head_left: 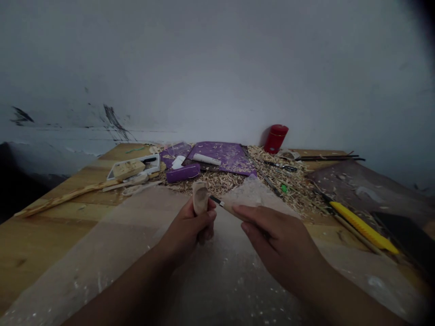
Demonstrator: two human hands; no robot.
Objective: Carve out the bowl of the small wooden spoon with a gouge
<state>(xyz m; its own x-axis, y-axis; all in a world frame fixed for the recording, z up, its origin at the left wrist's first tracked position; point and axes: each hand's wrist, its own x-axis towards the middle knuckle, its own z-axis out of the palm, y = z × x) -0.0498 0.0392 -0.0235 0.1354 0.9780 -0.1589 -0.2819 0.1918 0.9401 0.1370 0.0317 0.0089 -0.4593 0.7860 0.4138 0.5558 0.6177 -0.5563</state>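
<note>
Upright in my left hand (193,222) is a pale carved wooden piece (200,195), with a rounded hollow near its top. My left fingers are wrapped round its lower part, which is hidden. My right hand (275,235) is closed on the wooden handle of a carving knife (231,208). The knife's short dark blade points left and up, its tip close to the right side of the carved piece. Whether blade and wood touch, I cannot tell. Beneath both hands a translucent plastic sheet (129,240) covers the near part of the table.
Wood shavings (220,181) are heaped behind my hands, around a purple sheet (220,156) and a purple roll (183,173). On the left are a white tray (158,162) and a long stick (68,197). A red canister (276,139) and a yellow utility knife (363,226) lie rightward.
</note>
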